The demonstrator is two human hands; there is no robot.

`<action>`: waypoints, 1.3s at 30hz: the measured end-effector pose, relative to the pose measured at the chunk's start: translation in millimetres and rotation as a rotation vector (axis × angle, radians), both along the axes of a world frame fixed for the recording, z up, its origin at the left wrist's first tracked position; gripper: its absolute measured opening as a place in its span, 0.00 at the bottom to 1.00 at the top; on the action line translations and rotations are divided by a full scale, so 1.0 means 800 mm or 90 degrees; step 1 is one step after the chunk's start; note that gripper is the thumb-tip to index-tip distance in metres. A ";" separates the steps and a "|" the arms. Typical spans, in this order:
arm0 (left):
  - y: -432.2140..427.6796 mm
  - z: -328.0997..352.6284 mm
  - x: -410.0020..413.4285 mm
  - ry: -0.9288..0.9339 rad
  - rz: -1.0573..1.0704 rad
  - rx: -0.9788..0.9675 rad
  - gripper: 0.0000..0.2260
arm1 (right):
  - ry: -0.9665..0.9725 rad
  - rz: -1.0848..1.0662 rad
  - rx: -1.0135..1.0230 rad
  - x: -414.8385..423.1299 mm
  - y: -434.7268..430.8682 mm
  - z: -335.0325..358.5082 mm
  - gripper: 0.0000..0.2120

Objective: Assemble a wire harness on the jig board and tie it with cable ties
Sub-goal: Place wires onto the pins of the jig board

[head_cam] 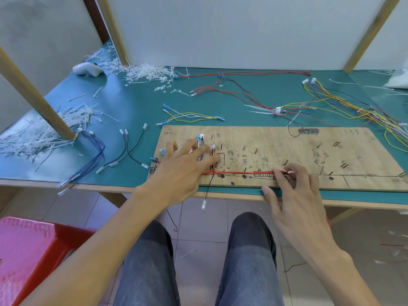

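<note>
Plywood board (287,151) lay along tabletop (132,111) near edge, right half mostly open. Left hand (183,166) flat on board's left end, fingers spread over wire cluster. Right hand (291,191) pinched red wires (240,172) (taut, straight along board's near edge), thumb at board edge. Loose white ties (145,71) heaped at far-left corner.

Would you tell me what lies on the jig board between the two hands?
In the head view, red wires stretch along the jig board's near edge from the left hand to the right hand.
</note>
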State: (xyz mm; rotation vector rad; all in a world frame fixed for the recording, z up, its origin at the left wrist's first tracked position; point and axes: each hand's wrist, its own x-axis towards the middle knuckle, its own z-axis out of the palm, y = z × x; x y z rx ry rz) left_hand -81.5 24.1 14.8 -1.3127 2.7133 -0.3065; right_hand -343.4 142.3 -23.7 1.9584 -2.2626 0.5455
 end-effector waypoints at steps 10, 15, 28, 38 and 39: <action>0.019 0.002 0.008 0.030 0.001 0.028 0.39 | -0.065 0.016 -0.034 -0.033 -0.023 0.008 0.12; 0.029 0.008 0.015 0.084 -0.003 0.068 0.41 | -0.056 0.029 -0.035 -0.037 -0.023 0.008 0.19; 0.058 0.004 0.002 0.030 -0.007 0.022 0.34 | -0.019 0.038 -0.082 -0.035 -0.020 0.009 0.14; 0.072 -0.008 0.010 0.016 0.019 0.011 0.36 | 0.037 0.107 -0.123 -0.046 -0.005 -0.008 0.19; 0.072 -0.008 0.010 0.008 0.013 0.002 0.36 | 0.025 0.113 -0.127 -0.048 -0.004 -0.008 0.18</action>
